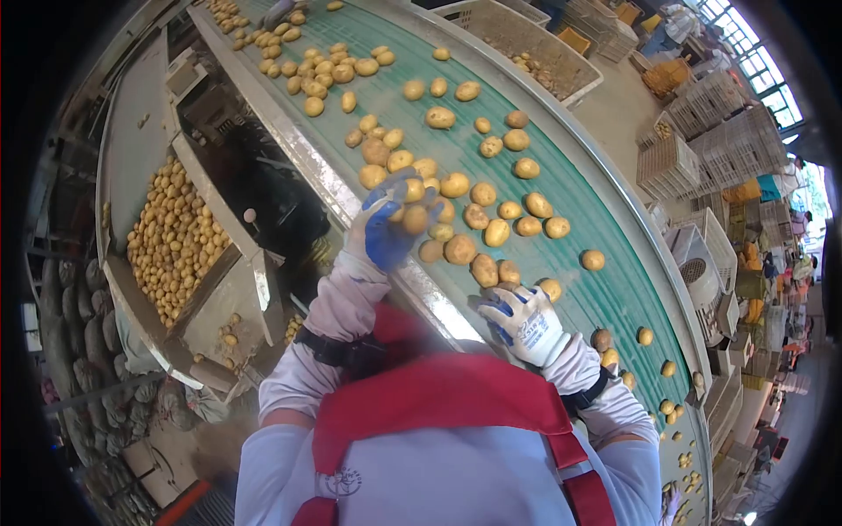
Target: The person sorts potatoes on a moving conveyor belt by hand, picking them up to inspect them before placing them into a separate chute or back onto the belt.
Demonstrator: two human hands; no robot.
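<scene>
Many potatoes lie on a green conveyor belt. My left hand, in a blue and white glove, is over the belt's near edge. Its fingers are curled round a potato, with more potatoes close beside it. My right hand, in a white glove with blue fingertips, rests low over the belt near the metal rim. Its fingers are bent downward beside potatoes, and whatever is beneath them is hidden.
A metal rail borders the belt on my side. Left of it, a bin holds a heap of small potatoes. A large crate stands beyond the belt, with stacked crates farther right. Another person's gloved hand is at the top.
</scene>
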